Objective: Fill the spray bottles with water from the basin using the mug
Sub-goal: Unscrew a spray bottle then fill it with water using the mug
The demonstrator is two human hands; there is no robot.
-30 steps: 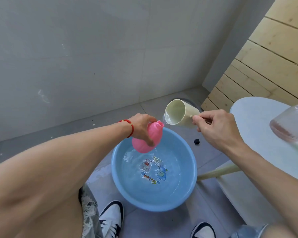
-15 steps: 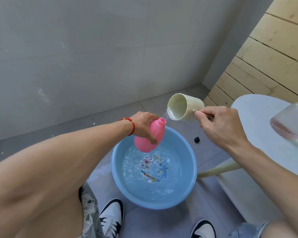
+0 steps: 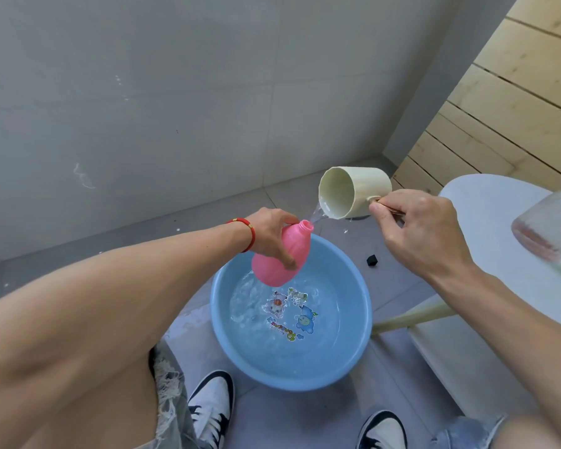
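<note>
One blue basin [image 3: 353, 361] on floor between your feet, water in it, rippling. One white surface [image 3: 486, 228] at right; one clear bottle [image 3: 551, 225] on it, blurred, contents unclear. One cream mug [image 3: 353, 192], tipped, your right hand [image 3: 425, 231] pinching its handle. One pink spray bottle [image 3: 279, 254], tilted over basin, your left hand [image 3: 272, 231] gripping its body. Thin stream [image 3: 316, 215] meets open neck. Pour under way; fill level hidden. Clear bottle likely left to fill.
</note>
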